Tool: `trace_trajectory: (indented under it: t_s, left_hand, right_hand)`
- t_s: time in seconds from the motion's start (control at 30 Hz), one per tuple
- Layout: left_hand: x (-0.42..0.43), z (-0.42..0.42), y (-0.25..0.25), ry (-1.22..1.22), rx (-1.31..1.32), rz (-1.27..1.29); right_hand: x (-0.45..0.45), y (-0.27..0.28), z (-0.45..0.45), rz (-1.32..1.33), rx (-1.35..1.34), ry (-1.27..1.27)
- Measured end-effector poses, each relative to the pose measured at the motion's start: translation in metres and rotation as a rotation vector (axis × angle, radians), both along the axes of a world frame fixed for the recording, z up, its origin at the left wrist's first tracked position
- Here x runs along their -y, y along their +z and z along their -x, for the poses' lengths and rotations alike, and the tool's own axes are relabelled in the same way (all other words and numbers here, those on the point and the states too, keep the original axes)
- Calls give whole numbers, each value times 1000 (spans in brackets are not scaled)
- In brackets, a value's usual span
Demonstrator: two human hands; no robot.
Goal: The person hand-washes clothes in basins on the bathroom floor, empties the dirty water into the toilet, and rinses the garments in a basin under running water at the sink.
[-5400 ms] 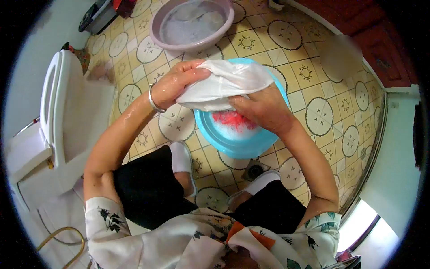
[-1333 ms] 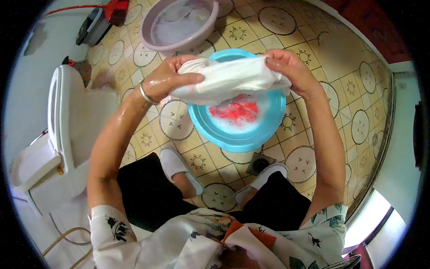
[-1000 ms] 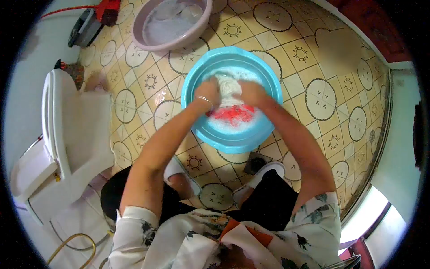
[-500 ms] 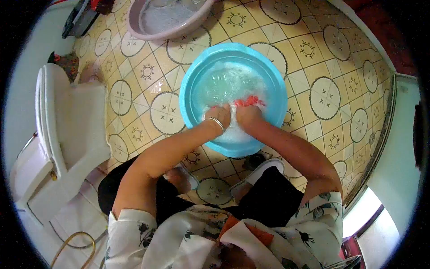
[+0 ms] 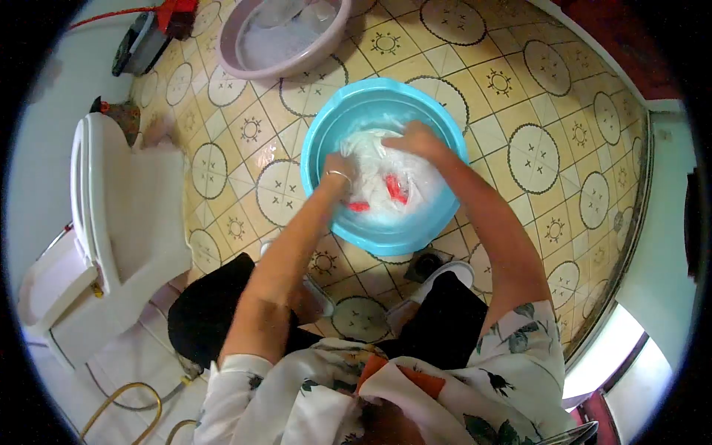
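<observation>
Head-worn camera, near, above blue basin (image 5: 389,242), facing forward and steeply down, wide rounded view

Home bathroom, judging by fixtures and floor. Patterned tile floor (image 5: 534,159), dull yellow and cream, all round the blue basin (image 5: 389,243); drain (image 5: 425,267) set in it just on the basin's near side. Left of the basin: a white toilet (image 5: 144,215), by its shape; nearer and left, a gold hose (image 5: 133,386) on pale tiles. Suds and white cloth (image 5: 378,152) in the basin, more suds in a pink basin (image 5: 261,73) beyond-left: 2 household tubs. Red broom (image 5: 176,18) far beyond-left. Slippers (image 5: 454,277) worn, near side.
</observation>
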State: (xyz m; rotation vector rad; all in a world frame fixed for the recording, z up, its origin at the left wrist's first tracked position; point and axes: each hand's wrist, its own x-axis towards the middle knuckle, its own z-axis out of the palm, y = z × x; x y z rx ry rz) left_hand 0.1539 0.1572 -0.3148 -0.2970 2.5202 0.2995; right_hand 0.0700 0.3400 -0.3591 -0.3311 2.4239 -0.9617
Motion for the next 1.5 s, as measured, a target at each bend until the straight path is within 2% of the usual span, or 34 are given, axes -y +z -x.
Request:
trace_trajectory:
  t_s: [0.03, 0.07, 0.13, 0.17, 0.2, 0.23, 0.27, 0.3, 0.33, 0.37, 0.4, 0.47, 0.5, 0.53, 0.6, 0.63, 0.67, 0.7, 0.77, 0.83, 0.87, 0.9, 0.93, 0.97, 1.03, 1.1, 1.13, 1.17, 1.2, 1.23, 1.37, 1.43, 1.47, 1.5]
  left_hand:
    - [-8, -10, -10, 477, -137, -296]
    - [-12, -18, -21, 958, -268, -591]
    - [-14, -17, -11, 814, -317, -651]
    - [-14, -12, -3, 917, -397, -810]
    - [-14, -8, 5, 1018, -479, -968]
    - [-9, -3, -7, 1162, -477, -1254]
    - [-5, 1, -6, 1159, -479, -1257]
    - [-2, 3, -5, 1273, -263, -1470]
    - [3, 1, -3, 1380, -26, -1672]
    - [19, -5, 3, 1095, 434, -2009]
    - [19, -8, -4, 1094, 434, -2009]
    - [20, -17, -22, 866, 524, -2372]
    - [1, -20, -8, 811, 404, -2443]
    - [-19, -23, 7, 758, 283, -2512]
    - [-45, -9, 44, 1356, -49, -1909]
    - [-33, -21, 22, 913, -13, -2155]
    - [-29, -21, 17, 910, -14, -2158]
    - [-26, -19, 13, 694, -260, -1801]
    - [-14, -23, 8, 483, -467, -1422]
    - [1, -33, 9, 680, -337, -1900]
    - [3, -34, 12, 733, -299, -2019]
    - [2, -34, 20, 789, -256, -2136]
    - [-6, -18, 50, 1048, -107, -1914]
    - [-12, -9, 65, 1286, 43, -1664]
    - [-16, -4, 59, 1220, -6, -1667]
    - [-15, -1, 53, 1085, -108, -1654]
    - [-9, -2, 37, 1083, -109, -1653]
    - [0, -7, 10, 1109, -41, -1521]
    - [1, -10, 6, 1133, 29, -1389]
    - [-2, -14, 0, 1292, 5, -1394]
    - [-7, -19, -7, 1423, -90, -1522]
    - [-8, -14, 1, 1510, -18, -1589]
    - [0, -14, -11, 1506, -17, -1590]
    - [12, -17, -34, 1324, -64, -1690]
  right_hand:
    - [8, 0, -4, -146, 42, -35]
    - [10, -1, -10, -149, 51, -39]
    - [10, 7, -27, -48, -66, -169]
    - [15, 10, -30, -54, -68, -165]
    - [21, 14, -35, 61, -103, -188]
    - [31, 19, -40, 178, -139, -214]
    - [44, 53, -48, 298, -43, -162]
    - [56, 95, -61, 416, 60, -108]
    - [67, 115, -77, 380, -56, 59]
    - [75, 128, -89, 343, -172, 225]
    - [78, 135, -97, 343, -173, 225]
    - [81, 144, -106, 269, -488, 390]
    - [83, 125, -98, 89, -735, 440]
    - [75, 120, -76, 88, -734, 439]
    - [51, 120, -34, -80, -486, 392]
    - [50, 122, -37, -83, -479, 392]
    - [51, 124, -40, -75, -446, 244]
    - [54, 127, -46, -66, -407, 98]
    - [73, 121, -79, 3, -492, 209]
    - [79, 132, -100, 134, -634, 315]
    - [77, 143, -101, 193, -690, 316]
    - [69, 130, -77, 128, -484, 253]
    - [58, 116, -48, 58, -291, 188]
    - [44, 100, -20, 17, -221, 91]
    - [24, 70, 5, -23, -146, -6]
    - [18, 46, 4, 70, 40, -253]
    - [16, 30, -2, 72, 39, -253]
    - [14, 12, -12, -45, -83, -136]
    - [13, 13, -21, -165, -203, -17]
    - [11, 15, -29, -232, -143, -20]
    - [8, 13, -31, -296, -207, 23]
    - [30, 15, -37, -80, -267, 0]
    - [43, 20, -46, 151, -344, 92]
    - [60, 39, -61, 384, -414, 184]
